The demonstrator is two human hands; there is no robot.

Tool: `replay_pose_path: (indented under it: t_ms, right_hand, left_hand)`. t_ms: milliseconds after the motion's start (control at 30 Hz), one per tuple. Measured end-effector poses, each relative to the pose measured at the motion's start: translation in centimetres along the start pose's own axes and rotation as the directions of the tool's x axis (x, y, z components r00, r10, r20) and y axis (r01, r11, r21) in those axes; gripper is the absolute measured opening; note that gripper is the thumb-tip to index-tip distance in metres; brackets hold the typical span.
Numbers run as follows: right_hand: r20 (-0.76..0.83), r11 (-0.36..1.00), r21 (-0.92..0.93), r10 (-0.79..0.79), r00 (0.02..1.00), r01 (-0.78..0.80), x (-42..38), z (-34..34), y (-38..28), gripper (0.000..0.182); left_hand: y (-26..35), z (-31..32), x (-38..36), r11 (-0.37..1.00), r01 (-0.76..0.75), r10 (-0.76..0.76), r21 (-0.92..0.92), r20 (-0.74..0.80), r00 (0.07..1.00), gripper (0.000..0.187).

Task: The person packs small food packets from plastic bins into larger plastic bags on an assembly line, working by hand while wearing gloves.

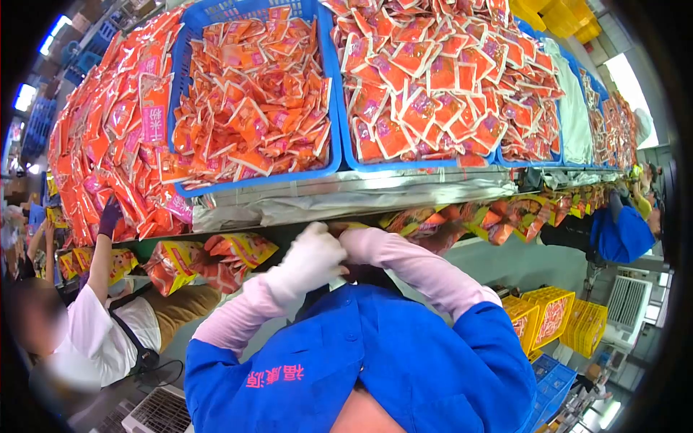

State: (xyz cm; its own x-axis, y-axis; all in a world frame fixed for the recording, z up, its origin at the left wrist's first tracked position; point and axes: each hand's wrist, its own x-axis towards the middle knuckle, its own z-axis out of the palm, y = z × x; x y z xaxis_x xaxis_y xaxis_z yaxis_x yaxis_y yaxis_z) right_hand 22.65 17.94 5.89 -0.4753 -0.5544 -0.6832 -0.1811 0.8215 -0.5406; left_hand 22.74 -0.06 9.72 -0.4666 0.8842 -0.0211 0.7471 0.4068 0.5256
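In the head view, my left hand, in a white glove, is raised at the near edge of the work table. Its fingers are curled closed, and whatever they hold, if anything, is hidden. Close against it is my right hand, mostly covered by its pale pink sleeve, so its fingers hardly show. A sliver of yellow packaging shows just beyond the right wrist. To the left of my hands, open yellow-and-red bags stand in a row below the table edge. More such bags continue to the right.
Blue crates ahead are heaped with small red packets. Larger red packets pile up at left, where a co-worker's dark-gloved hand reaches in. Another co-worker in blue stands right. Yellow crates sit behind, at right.
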Motion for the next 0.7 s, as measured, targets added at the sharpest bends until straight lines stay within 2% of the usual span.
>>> replay_pose_path:
  t_ms: [33,67,100,133,167,200,233,267,300,367,400,433,467,500,533,567,600,633,667,700]
  right_hand:
    - [-0.03,1.0,0.001,0.022,0.999,-0.022,-2.8,-3.5,-0.7,0.028]
    - [-0.212,0.996,-0.057,0.06,0.976,-0.073,-4.7,-6.0,0.0,0.028]
    - [-0.56,0.98,-0.053,0.13,0.818,-0.191,-5.7,-7.6,1.9,0.024]
    - [-0.673,0.967,-0.018,0.176,0.718,-0.254,-4.9,-9.1,5.5,0.024]
    - [-0.67,0.861,0.045,0.402,0.624,-0.507,-3.5,-11.5,7.2,0.026]
    - [-0.831,0.819,0.045,0.349,0.434,-0.573,-1.6,-11.6,9.5,0.026]
    - [-0.927,0.76,-0.042,0.213,0.309,-0.649,2.4,-11.2,13.3,0.023]
    - [-0.981,0.679,-0.106,0.049,0.188,-0.727,5.5,-10.8,16.1,0.02]
    - [-0.98,0.684,-0.104,0.054,0.192,-0.722,5.2,-11.4,15.7,0.02]
    - [-0.765,0.772,-0.019,0.398,0.506,-0.635,2.7,-12.3,13.8,0.017]
    - [-0.777,0.837,0.053,0.378,0.504,-0.545,1.0,-12.3,13.5,0.018]
    - [-0.762,0.881,0.058,0.343,0.549,-0.47,-1.0,-12.3,13.0,0.021]
    - [-0.751,0.918,0.067,0.304,0.585,-0.391,-4.1,-12.3,11.0,0.023]
    - [-0.756,0.916,0.079,0.312,0.575,-0.392,-6.3,-11.4,9.8,0.023]
    - [-0.803,0.97,0.221,0.237,0.547,-0.096,-8.3,-10.4,8.8,0.027]
    - [-0.853,0.923,0.32,0.18,0.49,0.216,-9.8,-9.3,7.7,0.032]
    - [-0.856,0.923,0.322,0.189,0.481,0.21,-10.8,-7.8,6.3,0.032]
    - [-0.867,0.883,0.358,0.194,0.459,0.304,-11.8,-6.3,5.0,0.034]
    - [-0.875,0.833,0.391,0.206,0.438,0.39,-12.8,-5.0,4.0,0.036]
    - [-0.827,0.802,0.458,0.227,0.514,0.383,-13.7,-3.8,3.3,0.036]
  left_hand:
    - [-0.9,-2.3,1.0,0.999,0.014,-0.021,-0.045,-0.154,0.988,0.014]
    - [-2.5,-3.7,2.3,0.994,0.095,-0.076,0.056,-0.275,0.958,0.007]
    - [-4.6,-4.7,3.8,0.978,0.207,-0.187,0.009,-0.397,0.899,0.003]
    - [-7.0,-5.2,5.5,0.949,0.31,-0.245,0.053,-0.49,0.836,0.009]
    - [-9.5,-4.8,8.0,0.91,0.389,-0.22,0.146,-0.626,0.748,0.018]
    - [-11.8,-4.7,10.1,0.866,0.441,-0.186,0.235,-0.666,0.722,0.026]
    - [-13.7,-4.4,11.7,0.778,0.56,-0.357,0.286,-0.533,0.767,0.025]
    - [-16.9,-2.4,13.1,0.729,0.615,-0.464,0.301,-0.444,0.767,0.022]
    - [-17.9,-2.6,13.6,0.738,0.624,-0.487,0.255,-0.438,0.756,0.021]
    - [-17.7,-2.9,12.4,0.787,0.602,-0.501,0.136,-0.429,0.751,0.019]
    - [-17.2,-3.8,11.4,0.821,0.568,-0.489,0.059,-0.442,0.752,0.018]
    - [-16.7,-4.3,9.8,0.881,0.408,-0.232,0.238,-0.536,0.812,0.014]
    - [-15.1,-4.9,8.7,0.884,0.395,-0.213,0.251,-0.536,0.817,0.014]
    - [-12.8,-5.4,6.9,0.916,0.303,-0.399,-0.262,-0.52,0.755,0.012]
    - [-10.8,-5.3,5.3,0.691,0.142,-0.564,-0.709,-0.406,0.719,0.012]
    - [-9.6,-4.8,4.1,0.695,0.137,-0.556,-0.706,-0.407,0.725,0.012]
    - [-8.4,-4.0,3.2,0.578,-0.006,-0.579,-0.816,-0.416,0.702,0.013]
    - [-7.0,-3.0,2.5,0.431,-0.156,-0.604,-0.889,-0.413,0.682,0.014]
    - [-4.6,-2.3,2.2,0.401,-0.147,-0.644,-0.904,-0.392,0.657,0.013]
    - [-3.0,-1.4,1.9,0.387,-0.143,-0.623,-0.911,-0.373,0.688,0.013]
